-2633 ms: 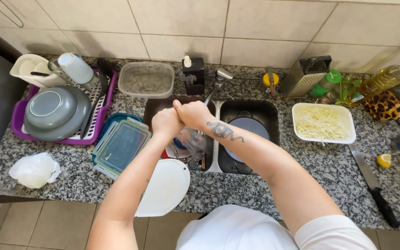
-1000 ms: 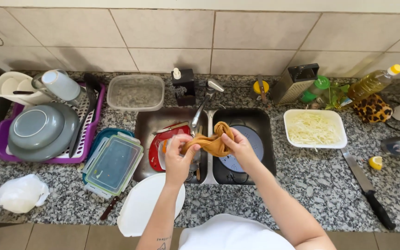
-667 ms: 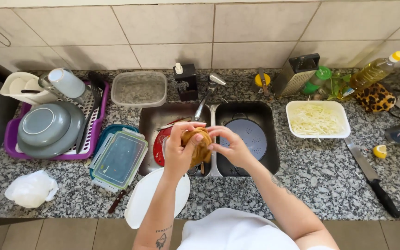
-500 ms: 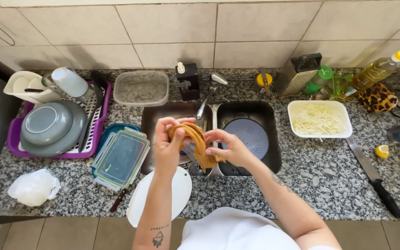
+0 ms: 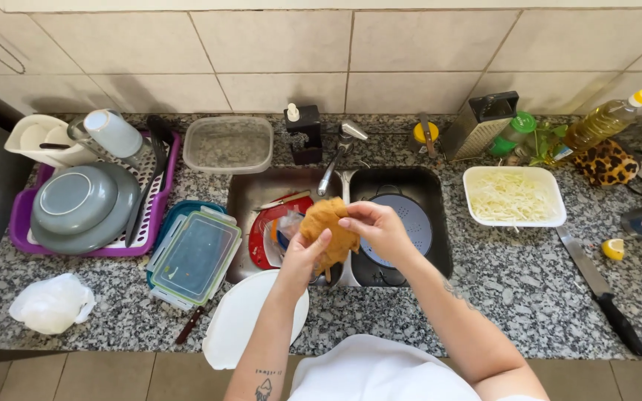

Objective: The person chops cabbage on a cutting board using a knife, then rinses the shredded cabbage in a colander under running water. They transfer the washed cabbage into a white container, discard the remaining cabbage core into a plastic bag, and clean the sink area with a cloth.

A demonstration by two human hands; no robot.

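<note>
An orange-brown cloth [image 5: 328, 227] hangs bunched over the divider of the double sink [image 5: 399, 178]. My left hand [image 5: 302, 256] grips it from below and my right hand [image 5: 373, 228] pinches its upper right edge. Under the cloth, the left basin holds a red plate [image 5: 269, 234] and a utensil. In the right basin sits a blue colander [image 5: 410, 223]. The tap [image 5: 334, 156] reaches over the sink from the back.
A purple drying rack [image 5: 91, 200] with grey bowls stands at left, stacked plastic containers [image 5: 195, 256] and a white cutting board [image 5: 250, 319] beside the sink. At right lie a white dish of shredded food [image 5: 513, 196], a knife [image 5: 603, 293], a grater and an oil bottle.
Both hands came out of the left basin holding the orange-brown cloth, then gathered and bunched it over the sink divider. The view shifted a little.
</note>
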